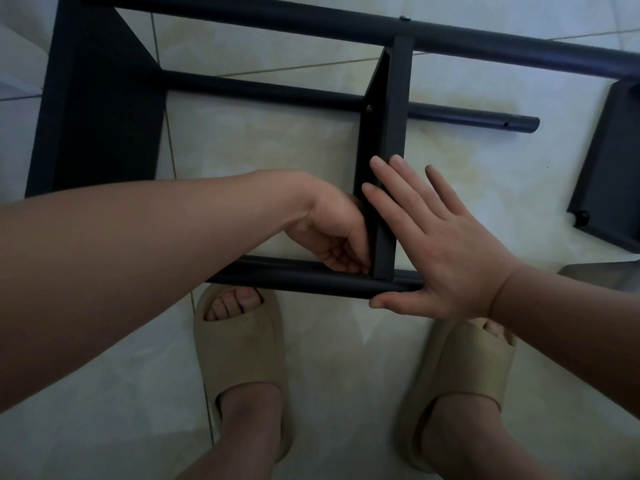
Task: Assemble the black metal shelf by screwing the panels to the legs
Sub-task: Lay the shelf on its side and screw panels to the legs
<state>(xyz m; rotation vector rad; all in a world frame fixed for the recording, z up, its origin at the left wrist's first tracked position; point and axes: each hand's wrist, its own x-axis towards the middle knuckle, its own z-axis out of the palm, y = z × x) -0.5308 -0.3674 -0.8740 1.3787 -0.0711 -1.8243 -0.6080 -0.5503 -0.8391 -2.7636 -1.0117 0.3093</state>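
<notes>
Panel [394,133] held square at the near leg [294,277]

Our right hand [446,251] lies flat and open, fingers straight along the panel's outer edge and thumb stretched beside the near leg. We judge it is there to keep the panel from shifting while the joint is worked. Our left hand [332,233] reaches in from the other side with its fingers curled into the corner where panel meets leg. Whether they pinch a screw we cannot tell, as the fingertips hide the spot.

The shelf lies on its side. The panel stands on edge across the legs, and a screw [369,108] already shows where it meets the middle leg [263,88]; another [404,18] sits on the far leg [311,22]. A larger panel [97,109] closes the frame's left end, and a loose panel [609,168] waits well apart on the right.

All of it rests on a pale tiled floor [485,174] in dim light. Our feet, in beige slippers [239,358], stand just beside the near leg.
</notes>
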